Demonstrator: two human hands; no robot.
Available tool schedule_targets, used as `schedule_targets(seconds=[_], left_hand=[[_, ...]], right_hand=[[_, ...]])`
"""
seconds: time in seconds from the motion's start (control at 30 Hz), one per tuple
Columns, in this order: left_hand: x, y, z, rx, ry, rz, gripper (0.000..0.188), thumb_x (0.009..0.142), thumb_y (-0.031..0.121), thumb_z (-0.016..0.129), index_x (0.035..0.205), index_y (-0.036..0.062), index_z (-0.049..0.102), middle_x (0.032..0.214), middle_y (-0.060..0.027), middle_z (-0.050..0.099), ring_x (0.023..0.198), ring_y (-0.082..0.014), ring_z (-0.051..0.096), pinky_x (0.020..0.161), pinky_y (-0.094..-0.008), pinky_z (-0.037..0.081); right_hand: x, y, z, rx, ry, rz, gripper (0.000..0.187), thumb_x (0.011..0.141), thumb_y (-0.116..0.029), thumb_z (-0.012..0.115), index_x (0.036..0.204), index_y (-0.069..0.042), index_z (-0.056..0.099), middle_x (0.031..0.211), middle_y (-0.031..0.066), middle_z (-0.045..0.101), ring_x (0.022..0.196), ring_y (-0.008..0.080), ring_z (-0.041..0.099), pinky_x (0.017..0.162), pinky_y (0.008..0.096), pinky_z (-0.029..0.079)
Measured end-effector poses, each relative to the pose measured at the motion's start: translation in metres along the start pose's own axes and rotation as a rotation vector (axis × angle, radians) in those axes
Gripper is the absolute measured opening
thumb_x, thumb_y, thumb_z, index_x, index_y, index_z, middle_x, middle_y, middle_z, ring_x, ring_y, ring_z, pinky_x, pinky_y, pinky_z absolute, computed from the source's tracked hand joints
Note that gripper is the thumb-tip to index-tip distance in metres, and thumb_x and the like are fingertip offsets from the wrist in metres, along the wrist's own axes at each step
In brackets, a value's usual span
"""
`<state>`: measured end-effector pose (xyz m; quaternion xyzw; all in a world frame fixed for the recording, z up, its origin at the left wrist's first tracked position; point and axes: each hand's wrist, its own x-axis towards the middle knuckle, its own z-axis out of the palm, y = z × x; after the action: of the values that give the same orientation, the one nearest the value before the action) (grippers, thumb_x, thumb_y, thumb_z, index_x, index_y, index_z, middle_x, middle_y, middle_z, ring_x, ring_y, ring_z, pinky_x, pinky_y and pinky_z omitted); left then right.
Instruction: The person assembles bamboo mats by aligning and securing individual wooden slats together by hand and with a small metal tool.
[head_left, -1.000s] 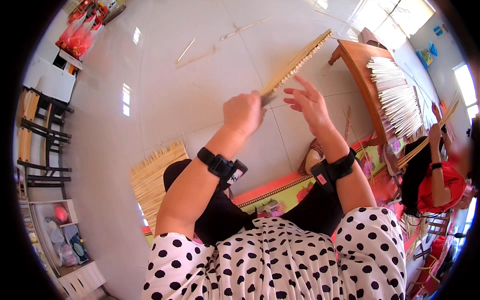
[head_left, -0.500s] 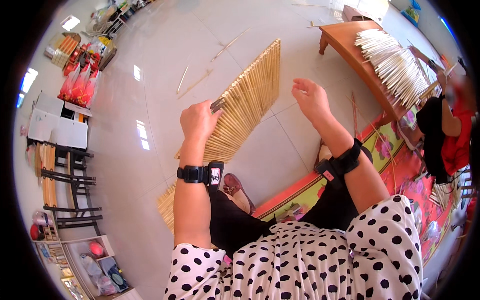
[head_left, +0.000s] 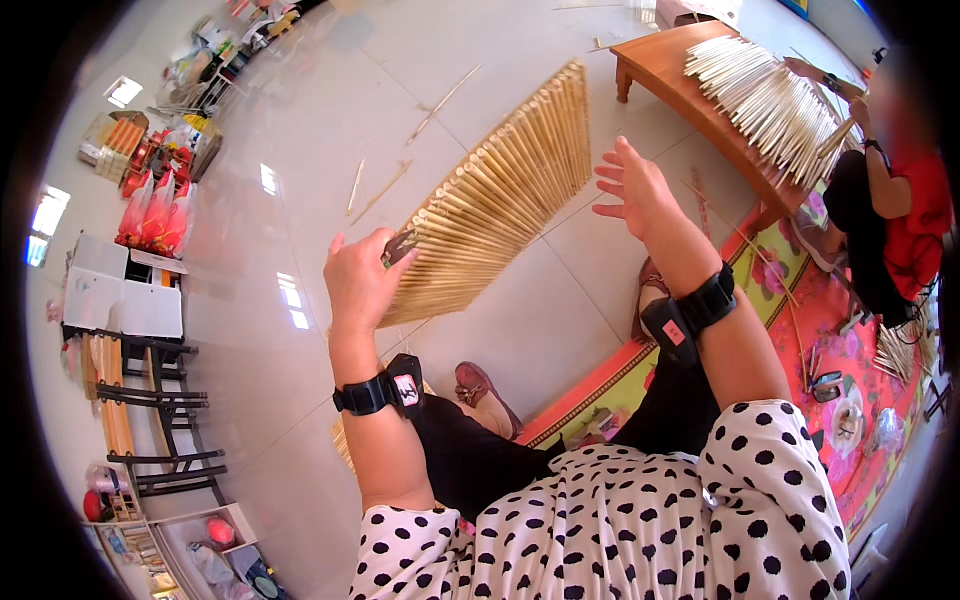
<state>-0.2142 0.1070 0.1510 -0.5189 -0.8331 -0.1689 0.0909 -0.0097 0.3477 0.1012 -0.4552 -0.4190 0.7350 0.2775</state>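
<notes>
In front of me a mat of pale yellow reed sticks point(head_left: 500, 190), set side by side, stands tilted above the floor. Its cut stick ends run along the upper left edge. My left hand point(head_left: 358, 285) is closed at that edge, with a small dark metal tool point(head_left: 400, 247) between thumb and fingers; its exact kind is hard to make out. To the right of the mat, my right hand point(head_left: 640, 190) is raised with its fingers spread, holding nothing and apart from the mat.
A wooden table point(head_left: 660, 75) at the far right bears a pile of pale sticks point(head_left: 760, 100); a person in red point(head_left: 915, 200) sits beside it. Loose sticks point(head_left: 440, 105) lie on the tiled floor. A flowered mat point(head_left: 780, 270) is at right, a black metal frame point(head_left: 160, 400) at left.
My left hand has moved left and slightly down, its fingers less tightly curled. My right hand has risen slightly and spread its fingers. The reed mat shows larger and a little further right.
</notes>
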Motion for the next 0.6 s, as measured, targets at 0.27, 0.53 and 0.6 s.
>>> schedule_targets(seconds=[0.27,0.53,0.6], left_hand=[[-0.006,0.023,-0.012,0.105,0.136,0.338,0.024,0.063,0.005,0.072,0.081,0.0118,0.058,0.066,0.0010,0.059,0.060,-0.0184,0.056,0.101,-0.0499,0.032],[0.001,0.009,0.003,0.074,0.197,0.199,0.030,0.064,0.015,0.077,0.088,0.0102,0.058,0.077,-0.0001,0.061,0.061,-0.0175,0.056,0.096,-0.0458,0.036],[0.005,0.000,0.013,-0.045,0.251,0.108,0.033,0.066,0.018,0.077,0.093,0.0094,0.060,0.079,-0.0025,0.062,0.065,-0.0153,0.056,0.090,-0.0407,0.040]], right_hand=[[0.023,-0.021,-0.055,0.619,-0.416,0.282,0.059,0.087,-0.031,0.047,0.129,0.007,0.030,0.131,0.0278,0.036,0.118,0.0492,0.038,0.095,0.0614,0.035],[0.010,-0.028,-0.042,0.614,-0.212,0.258,0.015,0.076,-0.005,0.048,0.085,0.006,0.044,0.096,0.0247,0.047,0.097,0.0444,0.051,0.086,0.0605,0.048],[0.008,-0.025,-0.038,0.588,-0.181,0.167,0.013,0.075,-0.004,0.048,0.082,0.007,0.044,0.092,0.0232,0.047,0.091,0.0417,0.053,0.084,0.0587,0.049]])
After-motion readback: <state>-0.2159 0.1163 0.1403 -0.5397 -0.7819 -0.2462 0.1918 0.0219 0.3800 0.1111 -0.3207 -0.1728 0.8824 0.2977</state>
